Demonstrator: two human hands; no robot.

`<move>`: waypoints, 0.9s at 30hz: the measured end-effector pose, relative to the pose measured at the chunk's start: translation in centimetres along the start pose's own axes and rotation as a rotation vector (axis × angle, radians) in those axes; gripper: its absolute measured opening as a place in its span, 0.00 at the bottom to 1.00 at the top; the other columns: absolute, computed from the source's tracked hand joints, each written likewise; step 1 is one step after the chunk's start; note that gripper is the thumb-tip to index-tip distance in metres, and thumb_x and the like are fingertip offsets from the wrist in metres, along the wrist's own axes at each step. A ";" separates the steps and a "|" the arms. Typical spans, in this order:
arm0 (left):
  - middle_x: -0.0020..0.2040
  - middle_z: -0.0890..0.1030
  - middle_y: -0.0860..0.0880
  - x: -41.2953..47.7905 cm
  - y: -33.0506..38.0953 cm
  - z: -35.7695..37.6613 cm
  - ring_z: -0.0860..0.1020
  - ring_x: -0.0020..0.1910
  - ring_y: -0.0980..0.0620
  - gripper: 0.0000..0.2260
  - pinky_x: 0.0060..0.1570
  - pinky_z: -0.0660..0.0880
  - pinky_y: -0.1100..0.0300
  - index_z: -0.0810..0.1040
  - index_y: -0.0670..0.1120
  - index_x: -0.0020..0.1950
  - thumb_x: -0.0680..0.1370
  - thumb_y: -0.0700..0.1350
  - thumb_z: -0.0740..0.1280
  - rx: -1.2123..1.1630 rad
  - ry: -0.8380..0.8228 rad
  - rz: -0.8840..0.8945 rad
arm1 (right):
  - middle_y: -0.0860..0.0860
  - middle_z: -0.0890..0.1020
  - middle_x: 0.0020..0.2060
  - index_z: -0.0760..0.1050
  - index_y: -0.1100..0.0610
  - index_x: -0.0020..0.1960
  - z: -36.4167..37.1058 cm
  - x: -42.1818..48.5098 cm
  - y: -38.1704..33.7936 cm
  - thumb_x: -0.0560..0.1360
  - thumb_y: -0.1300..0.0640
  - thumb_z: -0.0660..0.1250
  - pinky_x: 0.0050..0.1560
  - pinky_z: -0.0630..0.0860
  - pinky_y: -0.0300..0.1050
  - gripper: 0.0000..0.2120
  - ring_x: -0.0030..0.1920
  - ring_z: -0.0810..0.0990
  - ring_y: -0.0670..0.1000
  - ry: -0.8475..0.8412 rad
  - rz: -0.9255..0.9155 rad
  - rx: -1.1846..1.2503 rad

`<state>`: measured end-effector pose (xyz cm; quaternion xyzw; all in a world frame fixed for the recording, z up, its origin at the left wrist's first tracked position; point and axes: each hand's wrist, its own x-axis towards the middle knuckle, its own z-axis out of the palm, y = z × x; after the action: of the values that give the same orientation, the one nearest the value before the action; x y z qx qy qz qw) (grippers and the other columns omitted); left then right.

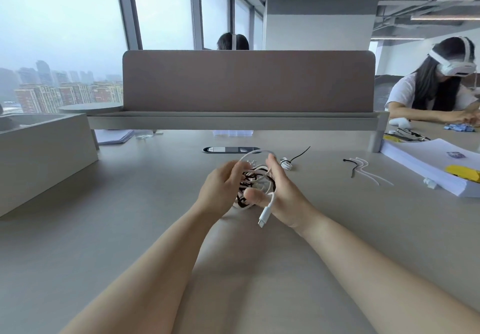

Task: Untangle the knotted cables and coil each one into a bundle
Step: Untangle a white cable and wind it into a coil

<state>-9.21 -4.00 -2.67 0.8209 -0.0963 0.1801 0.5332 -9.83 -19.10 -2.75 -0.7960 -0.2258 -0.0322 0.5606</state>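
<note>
A tangle of white and dark cables [253,181] is held just above the grey table between both hands. My left hand [220,190] grips the tangle from the left with curled fingers. My right hand [281,193] holds it from the right, thumb pressed across the strands. A white loop [255,153] arcs over the top of the tangle. A white plug end [265,216] hangs down below my right thumb. A small coiled white cable with a black tie [286,163] lies on the table just beyond my right hand.
Loose black and white cable ties [363,170] lie to the right. A stack of paper [428,167] with a yellow object sits at the far right edge. A grey box [44,146] stands at left. A desk divider [249,81] rises behind; another person works at right.
</note>
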 end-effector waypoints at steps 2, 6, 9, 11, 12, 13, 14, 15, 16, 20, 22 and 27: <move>0.52 0.81 0.46 0.1 -0.2 0.0 0.80 0.49 0.50 0.11 0.48 0.74 0.61 0.75 0.59 0.52 0.80 0.43 0.60 0.084 0.042 0.010 | 0.39 0.57 0.74 0.54 0.46 0.76 -0.1 -0.2 0.0 0.49 0.19 0.65 0.73 0.57 0.46 0.61 0.68 0.64 0.40 -0.042 -0.014 0.110; 0.63 0.72 0.58 -0.1 -0.2 0.0 0.79 0.49 0.55 0.23 0.50 0.77 0.55 0.71 0.60 0.59 0.75 0.33 0.58 0.152 0.012 0.131 | 0.41 0.66 0.66 0.77 0.46 0.48 -0.4 -0.1 0.0 0.65 0.30 0.65 0.68 0.57 0.37 0.22 0.71 0.59 0.37 0.201 -0.137 0.062; 0.68 0.67 0.64 -0.4 0.5 0.4 0.77 0.49 0.59 0.30 0.56 0.72 0.55 0.71 0.59 0.64 0.70 0.31 0.59 0.350 -0.048 0.229 | 0.43 0.74 0.58 0.71 0.50 0.46 -0.4 0.4 0.6 0.71 0.44 0.69 0.57 0.62 0.29 0.12 0.59 0.68 0.31 0.418 -0.296 -0.118; 0.71 0.65 0.64 -0.4 0.7 0.8 0.74 0.59 0.57 0.33 0.60 0.67 0.55 0.69 0.59 0.67 0.67 0.32 0.59 0.457 -0.059 0.317 | 0.42 0.75 0.55 0.69 0.53 0.48 -0.2 0.6 1.0 0.69 0.50 0.73 0.56 0.64 0.28 0.15 0.56 0.70 0.31 0.422 -0.390 -0.178; 0.72 0.64 0.64 -0.3 0.6 1.0 0.72 0.63 0.55 0.34 0.62 0.66 0.54 0.68 0.60 0.68 0.66 0.33 0.59 0.454 -0.050 0.365 | 0.40 0.75 0.55 0.71 0.55 0.49 -0.1 0.7 1.1 0.67 0.52 0.73 0.56 0.66 0.30 0.16 0.56 0.71 0.32 0.405 -0.430 -0.223; 0.72 0.63 0.62 -0.2 0.3 1.1 0.71 0.65 0.53 0.33 0.62 0.68 0.52 0.68 0.60 0.68 0.66 0.35 0.59 0.413 -0.035 0.406 | 0.38 0.74 0.56 0.73 0.56 0.49 0.1 0.8 1.2 0.65 0.52 0.72 0.57 0.67 0.32 0.16 0.57 0.71 0.33 0.378 -0.453 -0.267; 0.73 0.62 0.61 -0.1 0.1 1.1 0.71 0.65 0.53 0.32 0.60 0.70 0.53 0.69 0.59 0.67 0.66 0.35 0.60 0.358 -0.023 0.432 | 0.37 0.72 0.56 0.75 0.56 0.49 0.2 0.9 1.2 0.64 0.52 0.72 0.58 0.68 0.34 0.16 0.57 0.71 0.34 0.355 -0.453 -0.304; 0.73 0.59 0.59 0.0 -0.2 1.1 0.72 0.63 0.56 0.31 0.58 0.72 0.56 0.70 0.59 0.66 0.67 0.34 0.61 0.316 -0.013 0.448 | 0.38 0.72 0.56 0.77 0.55 0.50 0.2 0.9 1.2 0.64 0.51 0.70 0.58 0.68 0.36 0.16 0.57 0.71 0.34 0.349 -0.445 -0.321; 0.72 0.56 0.58 -0.1 -0.2 1.0 0.71 0.60 0.61 0.31 0.57 0.72 0.61 0.71 0.60 0.65 0.68 0.31 0.62 0.287 -0.005 0.444 | 0.39 0.72 0.56 0.77 0.55 0.52 0.3 0.9 1.2 0.66 0.49 0.69 0.57 0.69 0.36 0.17 0.54 0.72 0.34 0.354 -0.439 -0.321; 0.65 0.65 0.57 -0.3 0.1 1.1 0.71 0.60 0.59 0.32 0.58 0.71 0.67 0.71 0.62 0.63 0.69 0.29 0.63 0.198 0.010 0.366 | 0.44 0.68 0.66 0.72 0.55 0.64 1.1 0.7 1.1 0.69 0.45 0.64 0.60 0.72 0.47 0.26 0.58 0.73 0.41 0.337 -0.450 -0.280; 0.61 0.67 0.60 -0.8 0.4 1.4 0.73 0.59 0.56 0.31 0.56 0.75 0.55 0.69 0.65 0.64 0.69 0.35 0.62 0.203 0.011 0.340 | 0.41 0.60 0.70 0.66 0.54 0.69 1.5 0.5 1.1 0.70 0.47 0.64 0.64 0.71 0.51 0.29 0.63 0.71 0.45 0.303 -0.424 -0.263; 0.70 0.55 0.61 -1.0 0.6 1.6 0.77 0.49 0.61 0.34 0.49 0.75 0.65 0.65 0.70 0.61 0.71 0.32 0.64 0.242 0.028 0.347 | 0.35 0.51 0.71 0.60 0.53 0.72 1.6 0.1 0.7 0.71 0.53 0.64 0.67 0.68 0.45 0.31 0.71 0.63 0.44 0.239 -0.388 -0.167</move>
<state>-10.04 -5.77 -3.19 0.8475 -0.2063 0.2910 0.3930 -9.80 -17.82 -3.94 -0.7718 -0.3031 -0.2517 0.4991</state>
